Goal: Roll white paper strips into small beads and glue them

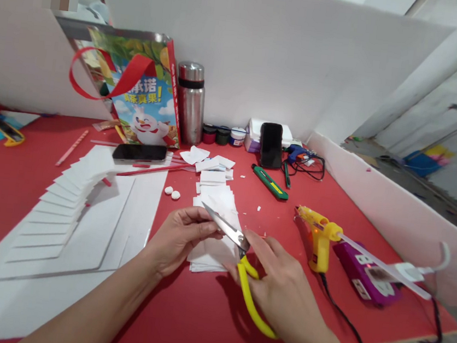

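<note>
My right hand [278, 276] is closed around a pair of scissors [240, 244] with yellow handles, the blades pointing up and to the left. My left hand [182, 238] pinches thumb against fingers right beside the blades; whatever is between them is too small or hidden to name. Beneath both hands lies a row of cut white paper pieces [206, 260] on the red table [180, 309]. To the left, a curved stair of white card steps [53, 206] stands on a white board [96, 250].
A yellow glue gun [320, 237] and a purple power strip [365, 275] sit at the right, with cords trailing. Behind are a green utility knife [269, 182], phones [271, 143], paint jars [223, 135], a steel flask [190, 104] and a printed box [142, 95].
</note>
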`<action>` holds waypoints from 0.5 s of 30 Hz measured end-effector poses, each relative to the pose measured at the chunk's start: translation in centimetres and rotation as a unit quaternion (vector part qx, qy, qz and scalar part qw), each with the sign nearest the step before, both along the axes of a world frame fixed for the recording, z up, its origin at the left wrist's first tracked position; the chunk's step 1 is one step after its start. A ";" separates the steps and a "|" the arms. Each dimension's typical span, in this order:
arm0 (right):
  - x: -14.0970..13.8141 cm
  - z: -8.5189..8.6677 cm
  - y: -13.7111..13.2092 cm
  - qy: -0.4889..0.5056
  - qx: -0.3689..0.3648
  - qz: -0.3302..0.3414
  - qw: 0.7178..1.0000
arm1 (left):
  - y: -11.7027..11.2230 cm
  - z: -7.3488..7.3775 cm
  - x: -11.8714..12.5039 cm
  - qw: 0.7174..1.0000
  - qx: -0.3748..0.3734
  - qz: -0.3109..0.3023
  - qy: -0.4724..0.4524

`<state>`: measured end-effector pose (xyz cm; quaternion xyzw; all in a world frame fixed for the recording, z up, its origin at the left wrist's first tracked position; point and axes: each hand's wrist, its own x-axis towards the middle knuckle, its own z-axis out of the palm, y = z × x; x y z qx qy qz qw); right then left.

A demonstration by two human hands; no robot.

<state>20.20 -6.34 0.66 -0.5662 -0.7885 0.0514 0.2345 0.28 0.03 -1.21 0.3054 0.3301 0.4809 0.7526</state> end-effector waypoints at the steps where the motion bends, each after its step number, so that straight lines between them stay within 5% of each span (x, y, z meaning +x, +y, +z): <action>1: 0.0 0.0 0.0 0.020 -0.013 -0.002 1.000 | 0.0 0.0 0.0 1.000 -0.003 -0.002 -0.002; 7: 1.1 0.6 2.1 0.164 -0.138 -0.102 0.971 | 0.2 0.2 -0.2 0.998 -0.020 -0.040 -0.035; 11: 2.3 1.7 4.0 0.012 -0.137 -0.171 0.976 | 0.4 0.2 -0.7 0.998 -0.019 -0.024 -0.052; 15: 1.5 2.1 5.3 -0.189 -0.134 -0.217 0.948 | 0.9 0.5 -1.5 1.000 0.007 0.009 -0.026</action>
